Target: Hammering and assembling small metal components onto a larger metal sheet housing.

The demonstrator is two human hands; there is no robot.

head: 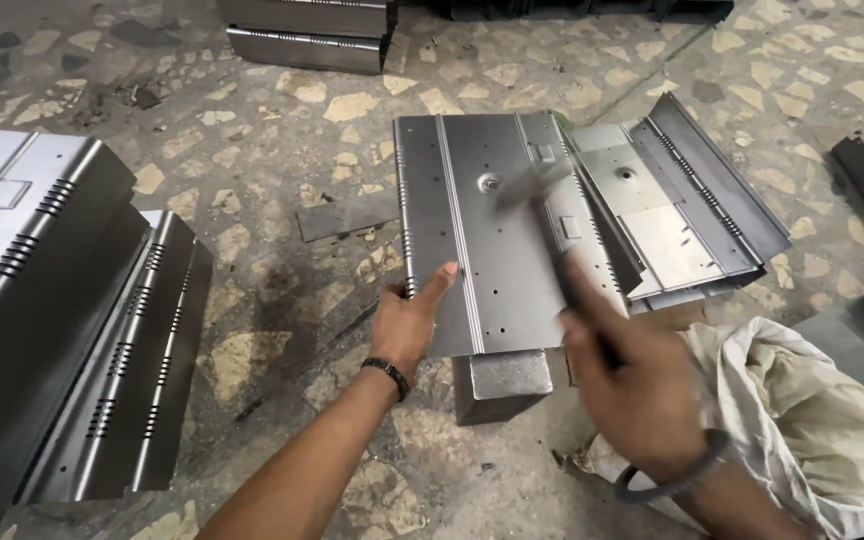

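Observation:
A grey sheet-metal panel (497, 240) with bent edges, slots and small holes lies flat on a steel block (507, 385). My left hand (414, 315) grips the panel's near left edge, thumb on top. My right hand (632, 375) is blurred and holds the dark handle of a hammer (537, 185); its blurred head is over the panel's middle, near a round hole. A dark bangle sits on my right wrist, a black band on my left.
A stack of similar slotted panels (687, 195) lies right of the worked one. More bent panels (62, 310) are stacked at left and others at the top (307, 35). A whitish cloth sack (802, 410) lies at right. A flat metal strip (347, 215) rests on the stone floor.

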